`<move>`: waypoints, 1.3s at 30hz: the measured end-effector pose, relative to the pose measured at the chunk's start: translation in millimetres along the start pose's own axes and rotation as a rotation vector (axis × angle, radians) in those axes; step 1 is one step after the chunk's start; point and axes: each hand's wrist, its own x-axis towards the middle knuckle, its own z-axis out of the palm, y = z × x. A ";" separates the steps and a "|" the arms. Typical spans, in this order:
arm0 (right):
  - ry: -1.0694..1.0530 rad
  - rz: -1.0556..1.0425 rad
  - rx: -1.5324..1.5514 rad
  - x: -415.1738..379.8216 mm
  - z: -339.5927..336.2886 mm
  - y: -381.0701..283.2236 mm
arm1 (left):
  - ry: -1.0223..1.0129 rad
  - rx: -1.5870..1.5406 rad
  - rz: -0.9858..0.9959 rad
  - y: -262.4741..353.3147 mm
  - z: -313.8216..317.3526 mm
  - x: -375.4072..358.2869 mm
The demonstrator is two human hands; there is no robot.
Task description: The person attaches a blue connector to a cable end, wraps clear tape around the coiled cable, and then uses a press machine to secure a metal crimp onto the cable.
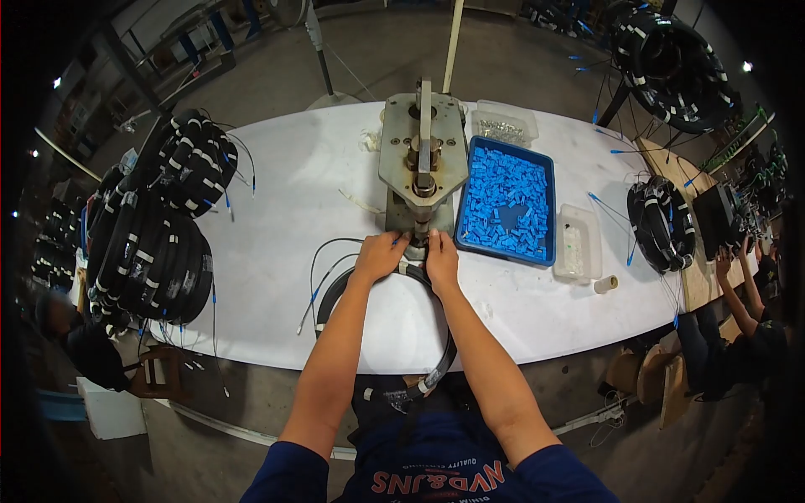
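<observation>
A metal press point(424, 159) stands near the middle of the white table point(293, 159). Both hands are at its lower end, one on each side of the ram. My left hand point(381, 256) has its fingers pressed together on a small blue piece, partly hidden. My right hand point(443, 261) is closed at the press base, and what it holds, if anything, is hidden by the fingers. A coil of black cable point(444, 323) lies below the hands and hangs over the table's near edge. Its thin end with a blue connector point(314, 297) lies to the left.
Right of the press sit a blue tray point(549, 201) of small blue parts, two clear containers point(579, 243) and a small roll point(605, 285). Black cable coils are stacked at the left point(151, 251) and right point(661, 222). Other people are at both sides.
</observation>
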 end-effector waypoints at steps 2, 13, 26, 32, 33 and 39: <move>0.009 -0.029 -0.047 2.1 0.4 3.2 | 0.021 -0.017 0.014 2.2 -1.0 -2.0; 0.028 -0.085 -0.156 -10.3 -5.1 -18.3 | 0.072 0.066 0.075 3.3 1.5 -3.3; 0.028 -0.085 -0.142 -9.2 -3.4 -13.1 | 0.094 0.106 0.118 1.5 4.5 -3.5; 0.050 -0.102 -0.136 -7.5 -0.9 -10.7 | 0.075 0.141 0.110 -2.3 7.1 -1.5; 0.042 -0.083 -0.129 -8.1 -1.5 -11.3 | 0.089 0.161 0.143 -3.5 8.8 -1.5; 0.040 -0.083 -0.096 -10.8 -1.2 -17.3 | 0.085 0.184 0.136 1.1 6.2 -3.6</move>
